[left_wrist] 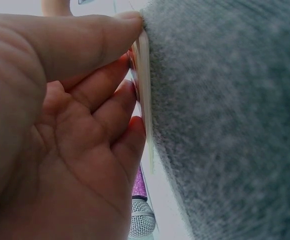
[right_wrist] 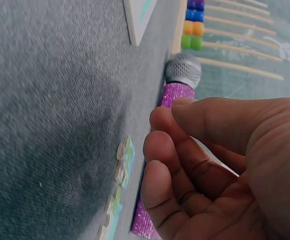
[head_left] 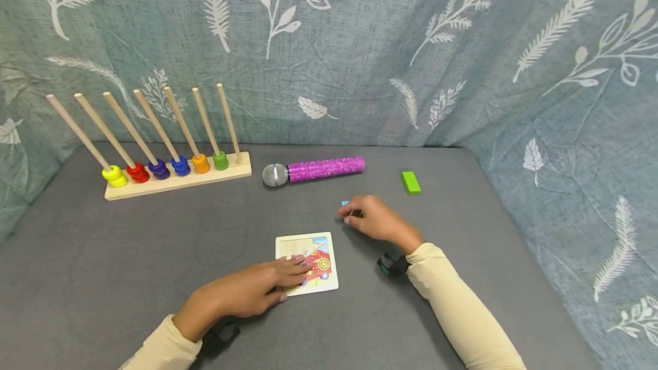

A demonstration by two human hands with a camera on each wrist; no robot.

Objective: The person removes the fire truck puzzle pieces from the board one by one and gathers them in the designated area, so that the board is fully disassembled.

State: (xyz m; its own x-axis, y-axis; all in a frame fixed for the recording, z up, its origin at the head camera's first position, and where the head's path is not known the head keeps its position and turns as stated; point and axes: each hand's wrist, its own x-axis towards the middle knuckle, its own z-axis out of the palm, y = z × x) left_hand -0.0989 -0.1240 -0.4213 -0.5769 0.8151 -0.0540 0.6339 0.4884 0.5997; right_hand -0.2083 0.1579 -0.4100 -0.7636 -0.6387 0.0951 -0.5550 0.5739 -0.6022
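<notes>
A jigsaw puzzle in a wooden tray [head_left: 333,276] lies on the table; its picture is partly filled in, red and yellow, with bare wood at upper left. My left hand [head_left: 257,284] rests on it, fingers laid over the picture, thumb at the tray's near edge. Farther right, my right hand [head_left: 377,218] hovers over loose puzzle pieces [right_wrist: 126,160], with its fingers bent and the thumb near the index finger. Nothing shows between those fingertips. In the head view the hand mostly hides the pieces; a light-blue corner [head_left: 345,203] peeks out.
Behind the hands lies a microphone with a glittery purple handle [head_left: 326,169]. A wooden peg rack [head_left: 177,180] with coloured beads stands at the back left. A green block [head_left: 410,183] sits at the right. Patterned cloth [head_left: 360,73] hangs behind the table.
</notes>
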